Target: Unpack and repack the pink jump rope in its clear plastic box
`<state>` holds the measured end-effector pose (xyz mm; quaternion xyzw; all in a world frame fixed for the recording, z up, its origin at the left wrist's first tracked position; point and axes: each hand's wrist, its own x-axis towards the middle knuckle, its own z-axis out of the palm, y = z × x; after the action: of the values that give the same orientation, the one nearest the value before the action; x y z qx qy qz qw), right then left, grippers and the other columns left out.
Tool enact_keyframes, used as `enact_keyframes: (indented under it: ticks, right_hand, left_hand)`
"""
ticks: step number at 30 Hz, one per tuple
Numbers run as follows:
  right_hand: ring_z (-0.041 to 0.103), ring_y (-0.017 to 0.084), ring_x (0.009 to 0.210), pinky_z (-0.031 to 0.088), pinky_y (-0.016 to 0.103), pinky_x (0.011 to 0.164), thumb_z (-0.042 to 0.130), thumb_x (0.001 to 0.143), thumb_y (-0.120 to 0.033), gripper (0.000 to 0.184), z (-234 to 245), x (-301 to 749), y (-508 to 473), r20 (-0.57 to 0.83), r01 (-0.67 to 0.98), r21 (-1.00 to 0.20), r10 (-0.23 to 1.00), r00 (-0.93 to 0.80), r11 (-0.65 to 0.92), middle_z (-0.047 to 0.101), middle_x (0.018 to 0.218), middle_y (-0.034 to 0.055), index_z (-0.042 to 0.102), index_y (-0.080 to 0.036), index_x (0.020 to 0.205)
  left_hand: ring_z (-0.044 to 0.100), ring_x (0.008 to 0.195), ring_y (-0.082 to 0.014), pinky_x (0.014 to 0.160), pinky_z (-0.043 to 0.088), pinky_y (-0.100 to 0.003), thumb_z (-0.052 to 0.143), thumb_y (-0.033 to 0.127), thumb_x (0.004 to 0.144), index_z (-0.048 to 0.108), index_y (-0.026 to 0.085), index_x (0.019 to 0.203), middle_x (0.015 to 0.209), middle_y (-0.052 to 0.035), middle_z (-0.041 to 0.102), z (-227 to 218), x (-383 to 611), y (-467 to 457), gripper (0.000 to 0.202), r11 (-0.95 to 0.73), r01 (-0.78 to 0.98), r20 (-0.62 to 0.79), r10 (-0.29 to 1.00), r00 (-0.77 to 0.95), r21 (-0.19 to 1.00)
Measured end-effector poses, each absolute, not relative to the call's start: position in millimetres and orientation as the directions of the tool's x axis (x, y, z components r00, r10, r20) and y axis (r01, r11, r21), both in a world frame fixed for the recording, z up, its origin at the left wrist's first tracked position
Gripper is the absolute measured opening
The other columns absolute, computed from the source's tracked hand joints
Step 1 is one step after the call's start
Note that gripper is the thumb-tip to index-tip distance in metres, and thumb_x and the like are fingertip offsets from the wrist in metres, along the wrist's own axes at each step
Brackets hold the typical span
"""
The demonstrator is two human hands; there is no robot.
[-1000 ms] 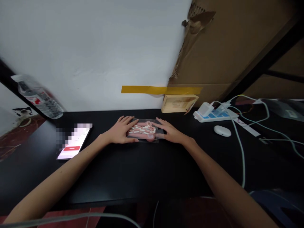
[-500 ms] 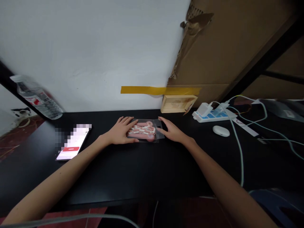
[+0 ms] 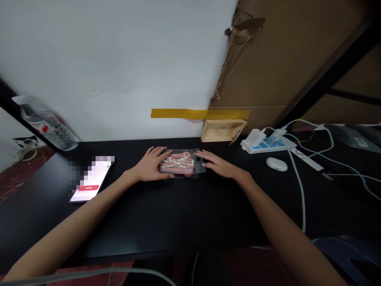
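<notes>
A clear plastic bag lies flat on the black table. Inside it is a beaded jump rope with pink and white segments and two pink handles. My left hand rests over the bag's left end, fingers stretched out, thumb along the near edge. At the other end, my right hand has its fingers extended by the bag's flap, fingertips at its right edge. Neither hand is closed around the bag, and the left fingers cover part of the rope.
A lit phone lies at left, with a plastic water bottle behind it. Toward the right are a shallow wooden box, a power strip with cables and a white oval case. The wall rises behind the table.
My right hand has shifted slightly right, its fingers straighter and closer together, uncovering more of the bag's flap. The left hand and the bag look unmoved.
</notes>
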<state>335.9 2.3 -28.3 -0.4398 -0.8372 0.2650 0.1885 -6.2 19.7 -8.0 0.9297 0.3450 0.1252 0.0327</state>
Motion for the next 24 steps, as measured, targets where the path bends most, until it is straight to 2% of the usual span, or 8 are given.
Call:
enact_keyframes:
  ticks: [4, 7, 11, 16, 21, 24]
  right_hand:
    - [0.025, 0.032, 0.152, 0.024, 0.062, 0.121, 0.069, 0.085, -0.052, 0.074, -18, 347, -3, 0.031, 0.662, -0.611, 0.849, -0.528, 0.434, 0.039, 0.160, 0.0044, 0.043, -0.032, 0.151]
    - [0.029, 0.033, 0.150, 0.027, 0.062, 0.120, 0.071, 0.082, -0.058, 0.075, -21, 340, -5, 0.069, 0.708, -0.565, 0.879, -0.471, 0.424, 0.043, 0.157, 0.0079, 0.048, -0.031, 0.148]
    - [0.031, 0.036, 0.148, 0.028, 0.061, 0.120, 0.067, 0.082, -0.063, 0.075, -34, 322, -5, 0.139, 0.763, -0.492, 0.903, -0.407, 0.420, 0.045, 0.156, 0.0130, 0.053, -0.025, 0.145]
    - [0.031, 0.038, 0.148, 0.028, 0.062, 0.119, 0.061, 0.085, -0.066, 0.071, -40, 316, -4, 0.175, 0.779, -0.465, 0.906, -0.384, 0.420, 0.047, 0.154, 0.0134, 0.054, -0.024, 0.143]
    - [0.049, 0.030, 0.138, 0.036, 0.056, 0.117, 0.040, 0.100, -0.054, 0.053, -27, 327, -1, 0.338, 0.717, -0.542, 0.895, -0.293, 0.439, 0.055, 0.146, 0.0126, 0.052, -0.024, 0.143]
    - [0.049, 0.026, 0.138, 0.035, 0.052, 0.118, 0.037, 0.103, -0.050, 0.049, -20, 325, -4, 0.396, 0.680, -0.551, 0.869, -0.296, 0.483, 0.055, 0.146, 0.0102, 0.054, -0.026, 0.142]
  left_hand:
    - [0.034, 0.144, -0.0382, 0.117, 0.020, -0.060, 0.047, 0.087, 0.080, 0.037, 0.021, 0.152, 0.154, -0.0168, 0.041, -10, -6, 20, 0.099, -0.743, 0.650, 0.216, 0.668, 0.712, 0.156]
    - [0.034, 0.144, -0.0399, 0.116, 0.020, -0.062, 0.049, 0.087, 0.079, 0.037, 0.021, 0.152, 0.155, -0.0170, 0.040, -11, -6, 20, 0.099, -0.727, 0.667, 0.215, 0.686, 0.695, 0.164]
    - [0.033, 0.144, -0.0400, 0.117, 0.020, -0.062, 0.050, 0.085, 0.080, 0.037, 0.019, 0.152, 0.155, -0.0174, 0.040, -10, -5, 20, 0.099, -0.731, 0.663, 0.207, 0.682, 0.702, 0.160]
    - [0.035, 0.144, -0.0381, 0.117, 0.020, -0.060, 0.049, 0.086, 0.080, 0.038, 0.018, 0.152, 0.154, -0.0184, 0.041, -11, -5, 20, 0.100, -0.735, 0.661, 0.220, 0.677, 0.702, 0.150]
    - [0.035, 0.143, -0.0388, 0.117, 0.020, -0.060, 0.051, 0.085, 0.079, 0.039, 0.020, 0.151, 0.154, -0.0173, 0.042, -11, -5, 20, 0.098, -0.734, 0.660, 0.223, 0.679, 0.700, 0.163]
    - [0.035, 0.143, -0.0396, 0.117, 0.019, -0.062, 0.052, 0.085, 0.079, 0.037, 0.021, 0.152, 0.155, -0.0166, 0.040, -11, -5, 21, 0.098, -0.725, 0.667, 0.211, 0.689, 0.694, 0.173]
